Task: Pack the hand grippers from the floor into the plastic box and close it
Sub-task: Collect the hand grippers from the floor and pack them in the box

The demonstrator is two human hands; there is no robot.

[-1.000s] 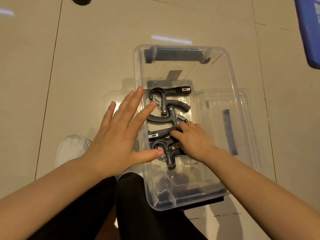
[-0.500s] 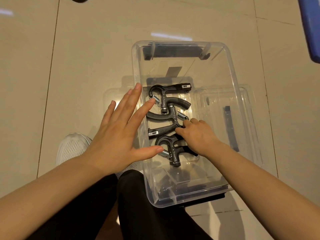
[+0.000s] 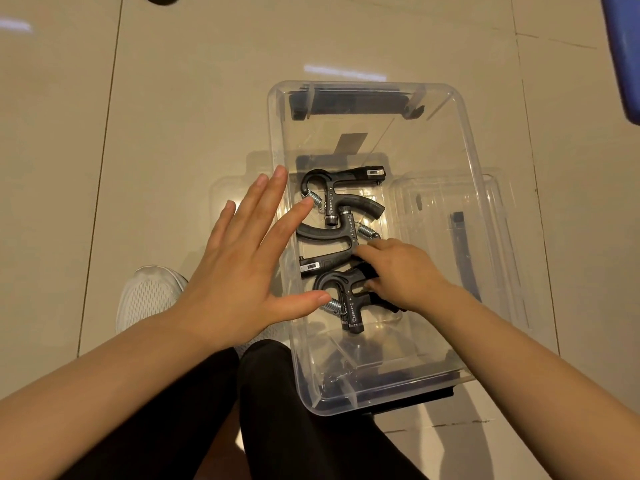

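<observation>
Inside the plastic box (image 3: 464,140), the right hand (image 3: 403,271) pinches the nearest of three hand grippers (image 3: 346,299) while the left hand (image 3: 242,271) hovers flat-fingered, holding nothing; packing looks finished, so fetching the lid (image 3: 498,237) beside the box probably comes next.

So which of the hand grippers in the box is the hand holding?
The nearest hand gripper, closest to the person's knees. The right hand has its fingers on it; the middle gripper and far gripper lie free.

Indoor room with glossy beige floor tiles (image 3: 173,116); which kind, cannot tell
</observation>
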